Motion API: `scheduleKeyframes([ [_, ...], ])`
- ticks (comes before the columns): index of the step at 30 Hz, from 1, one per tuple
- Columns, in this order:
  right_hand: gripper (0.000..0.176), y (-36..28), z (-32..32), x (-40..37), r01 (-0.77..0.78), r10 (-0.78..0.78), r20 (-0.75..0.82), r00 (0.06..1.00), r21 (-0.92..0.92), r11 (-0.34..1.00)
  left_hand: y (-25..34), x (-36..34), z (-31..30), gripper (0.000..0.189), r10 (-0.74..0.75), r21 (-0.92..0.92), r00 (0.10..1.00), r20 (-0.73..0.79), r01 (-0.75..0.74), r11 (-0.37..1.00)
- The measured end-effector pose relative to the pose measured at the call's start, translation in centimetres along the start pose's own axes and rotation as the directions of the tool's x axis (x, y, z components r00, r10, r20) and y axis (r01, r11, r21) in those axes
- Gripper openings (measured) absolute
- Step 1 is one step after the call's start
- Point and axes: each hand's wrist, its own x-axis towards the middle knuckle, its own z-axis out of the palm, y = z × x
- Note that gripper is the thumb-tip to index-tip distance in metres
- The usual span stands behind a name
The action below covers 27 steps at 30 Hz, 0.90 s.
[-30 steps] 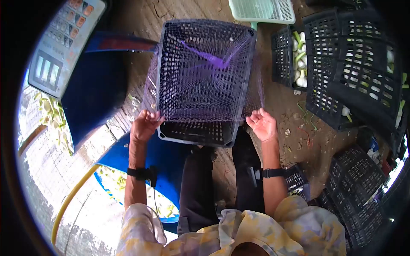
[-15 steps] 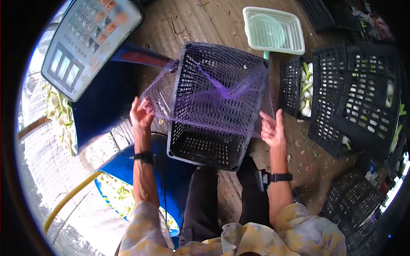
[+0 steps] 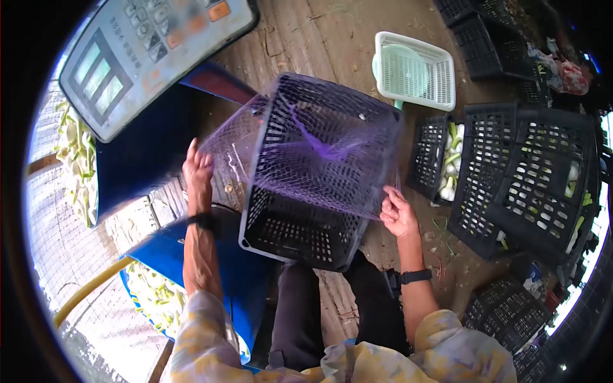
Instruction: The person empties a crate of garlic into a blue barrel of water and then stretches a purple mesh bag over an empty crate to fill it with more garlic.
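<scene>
A black plastic crate (image 3: 295,230) rests against my knees, its open side facing me. A purple mesh net bag (image 3: 319,153) is stretched over its far half. My left hand (image 3: 197,171) grips the net's left edge beside the crate's left wall. My right hand (image 3: 398,212) pinches the net's right edge at the crate's right side. Both wrists wear dark bands.
A weighing scale's keypad (image 3: 137,51) stands at the upper left over a blue stand. A pale green basket (image 3: 415,70) lies on the wooden floor beyond. Black crates with white-green vegetables (image 3: 511,172) crowd the right. A blue tub of vegetables (image 3: 153,293) sits at my left.
The net has been drawn further over the crate. My left hand rose along the left side; my right hand closed on the net's right edge. The view tilted upward.
</scene>
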Motion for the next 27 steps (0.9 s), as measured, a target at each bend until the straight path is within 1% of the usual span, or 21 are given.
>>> scheduleKeyframes([
  [1, 0.014, -0.8, 0.1, -0.4, 0.029, -0.029, -0.035, 0.999, -0.007, 1.000, 0.7, -1.2, 1.0, 0.027, -0.231, -0.188, 0.910, -0.343, 0.174, 0.967],
  [2, 0.014, -0.8, 0.5, -0.1, 0.047, -0.047, -0.047, 0.998, -0.005, 0.999, 0.8, -2.8, -2.0, 0.019, -0.257, -0.169, 0.966, -0.031, 0.248, 0.954],
  [3, 0.015, -1.7, -0.4, -0.5, 0.026, -0.026, 0.023, 0.999, 0.012, 1.000, 0.9, -5.2, -0.9, 0.018, -0.363, -0.195, 0.930, 0.046, 0.365, 0.910],
  [4, 0.016, -2.7, -1.7, -0.7, 0.014, -0.016, 0.065, 0.998, 0.029, 0.999, -0.2, -6.7, -0.8, 0.023, -0.496, -0.201, 0.867, 0.052, 0.496, 0.845],
  [6, 0.014, -3.3, -3.1, -1.5, -0.009, 0.009, 0.035, 0.999, -0.013, 1.000, 1.3, -9.4, 2.7, 0.028, -0.635, -0.052, 0.740, 0.220, 0.659, 0.750],
  [7, 0.012, -3.3, -3.0, -1.7, -0.012, 0.014, 0.047, 0.999, -0.053, 0.999, 2.2, -9.3, 4.0, 0.030, -0.583, 0.173, 0.777, 0.239, 0.556, 0.813],
  [8, 0.012, -3.4, -2.8, -1.4, -0.009, 0.012, 0.052, 0.999, -0.056, 0.998, 2.7, -8.4, 5.1, 0.032, -0.530, 0.384, 0.804, 0.270, 0.414, 0.825],
  [10, 0.010, -3.5, -2.5, -0.9, -0.016, -0.007, -0.096, 0.995, -0.231, 0.973, 3.1, -4.7, 7.3, 0.041, -0.517, 0.694, 0.815, 0.262, 0.213, 0.688],
  [11, 0.005, -3.5, -2.9, -0.5, -0.039, -0.004, -0.178, 0.984, -0.236, 0.971, 1.9, -3.0, 8.0, 0.044, -0.559, 0.635, 0.798, 0.226, 0.315, 0.706],
  [12, 0.005, -3.3, -3.7, 0.2, -0.035, -0.007, -0.173, 0.985, -0.239, 0.970, 0.8, -1.6, 8.7, 0.046, -0.602, 0.567, 0.774, 0.195, 0.412, 0.713],
  [14, 0.006, -3.0, -4.1, 0.6, -0.218, 0.092, -0.299, 0.950, -0.420, 0.881, 0.9, 0.2, 11.6, 0.048, -0.620, 0.494, 0.731, 0.286, 0.442, 0.749],
  [15, 0.004, -2.5, -3.9, 0.3, -0.224, 0.088, -0.305, 0.948, -0.448, 0.865, 0.1, 0.6, 13.4, 0.051, -0.574, 0.417, 0.739, 0.352, 0.426, 0.803],
  [16, 0.010, -1.9, -3.5, 0.5, -0.237, 0.125, -0.267, 0.956, -0.442, 0.865, 1.5, -0.2, 15.8, 0.049, -0.572, 0.486, 0.739, 0.354, 0.377, 0.788],
  [18, 0.013, -0.1, -2.6, 1.4, -0.221, 0.148, -0.202, 0.968, -0.410, 0.885, -1.5, 2.4, 17.3, 0.046, -0.498, 0.380, 0.821, 0.278, 0.382, 0.843],
  [20, 0.016, 1.2, -1.9, 1.8, -0.246, 0.175, -0.228, 0.958, -0.332, 0.911, -1.1, 1.5, 17.6, 0.039, -0.543, 0.402, 0.786, 0.296, 0.413, 0.817],
  [21, 0.017, 1.9, -4.3, 2.8, -0.255, 0.248, -0.060, 0.967, -0.310, 0.916, -1.2, 1.1, 17.3, 0.037, -0.524, 0.357, 0.792, 0.312, 0.413, 0.837],
  [22, 0.017, 2.4, -4.9, 3.1, -0.247, 0.242, -0.054, 0.969, -0.296, 0.923, -1.2, 0.9, 16.9, 0.036, -0.505, 0.312, 0.799, 0.327, 0.413, 0.856],
  [24, 0.022, 2.8, -5.5, 3.5, -0.254, 0.223, -0.191, 0.956, -0.158, 0.954, -0.9, 1.3, 16.0, 0.033, -0.515, 0.372, 0.791, 0.331, 0.392, 0.842],
  [25, 0.044, 2.1, -6.3, 3.0, -0.228, 0.204, -0.134, 0.970, -0.209, 0.951, -0.7, 1.9, 14.7, 0.034, -0.619, 0.482, 0.748, 0.240, 0.461, 0.745],
  [26, 0.044, 1.3, -6.7, 2.9, -0.235, 0.212, -0.130, 0.969, -0.206, 0.950, -0.1, 2.2, 14.2, 0.035, -0.705, 0.576, 0.696, 0.135, 0.524, 0.627],
  [27, 0.056, 0.4, -7.2, 3.2, -0.121, 0.112, -0.250, 0.962, -0.024, 0.992, 0.5, 3.1, 14.1, 0.036, -0.735, 0.596, 0.657, 0.168, 0.526, 0.607],
])
